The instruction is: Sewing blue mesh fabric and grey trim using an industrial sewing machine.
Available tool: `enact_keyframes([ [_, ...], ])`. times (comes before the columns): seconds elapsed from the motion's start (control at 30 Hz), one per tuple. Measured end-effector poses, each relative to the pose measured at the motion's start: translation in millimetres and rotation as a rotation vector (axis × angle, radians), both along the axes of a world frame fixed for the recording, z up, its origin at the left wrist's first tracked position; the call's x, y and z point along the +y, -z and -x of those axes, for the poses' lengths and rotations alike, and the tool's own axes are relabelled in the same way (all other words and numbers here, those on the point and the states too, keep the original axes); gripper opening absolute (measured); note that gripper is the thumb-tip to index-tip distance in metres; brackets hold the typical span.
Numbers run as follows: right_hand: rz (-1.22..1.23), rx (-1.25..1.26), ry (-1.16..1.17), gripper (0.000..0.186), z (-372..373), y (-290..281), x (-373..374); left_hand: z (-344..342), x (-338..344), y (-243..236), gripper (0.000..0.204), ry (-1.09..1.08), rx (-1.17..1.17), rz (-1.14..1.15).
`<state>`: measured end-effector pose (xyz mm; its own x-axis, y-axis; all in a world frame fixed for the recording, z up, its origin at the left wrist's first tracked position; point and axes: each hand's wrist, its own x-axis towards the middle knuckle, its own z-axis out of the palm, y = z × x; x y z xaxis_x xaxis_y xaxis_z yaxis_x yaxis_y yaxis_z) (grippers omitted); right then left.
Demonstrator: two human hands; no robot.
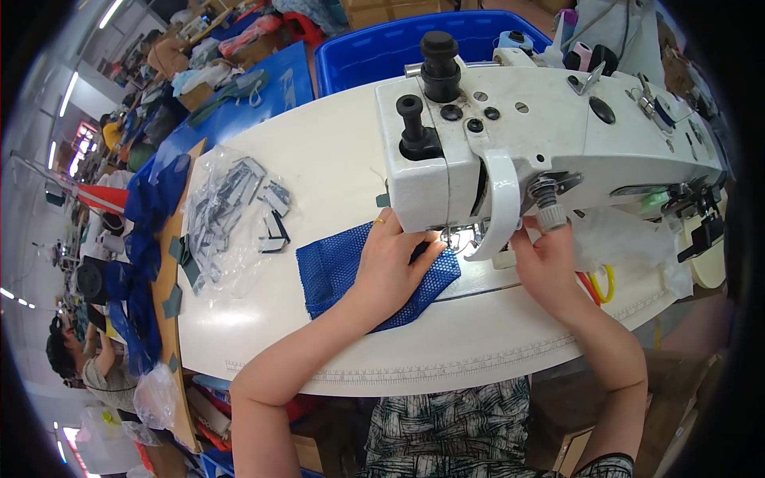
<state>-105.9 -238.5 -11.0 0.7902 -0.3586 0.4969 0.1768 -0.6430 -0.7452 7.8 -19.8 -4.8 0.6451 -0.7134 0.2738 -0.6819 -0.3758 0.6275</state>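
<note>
A piece of blue mesh fabric (328, 267) lies on the white sewing table, its right end under the needle area of a white sewing machine (430, 191). My left hand (386, 267) rests on the fabric, thumb and forefinger closed on it just left of the presser foot (448, 239). My right hand (548, 263) is to the right of the needle, its fingers curled in below the machine head. The machine partly covers those fingertips, so what they pinch is hidden. Beside my right wrist are yellow-and-red handles (603, 284), probably of scissors.
A clear plastic bag (227, 215) of small grey strips lies on the table's left, with loose strips beside it. Dark green scraps (172, 301) lie along the wooden edge. Behind the machine stands a blue bin (343, 64). Blue fabric (143, 239) hangs at the left; another person (103, 370) sits beyond.
</note>
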Motion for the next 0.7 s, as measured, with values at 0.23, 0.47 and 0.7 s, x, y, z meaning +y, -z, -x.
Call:
enact_keyframes([
  [0.23,0.002,-0.029,0.038,0.008,0,-10,8,2,4,-1,0.019,0.017,0.073,0.029],
  [0.47,0.377,0.018,-0.216,0.03,22,-12,32,-7,8,-2,0.019,0.097,0.103,0.021],
  [0.7,0.564,0.126,-0.339,0.03,24,-2,35,7,2,-1,0.015,-0.053,0.079,0.108],
])
